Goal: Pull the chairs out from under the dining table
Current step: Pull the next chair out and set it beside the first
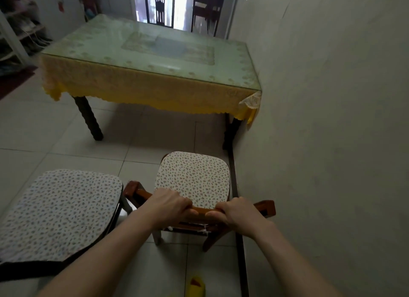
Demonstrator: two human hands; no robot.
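Note:
A wooden chair with a speckled cream seat cushion stands on the tiled floor in front of me, well clear of the dining table with its yellow cloth and glass top. My left hand and my right hand both grip the chair's brown top rail, side by side. A second chair with a similar speckled cushion stands at my left, also away from the table.
A pale wall runs close along the right of the chair and the table. A yellow slipper lies on the floor by my feet. Shelves stand at far left; dark furniture shows through the doorway beyond.

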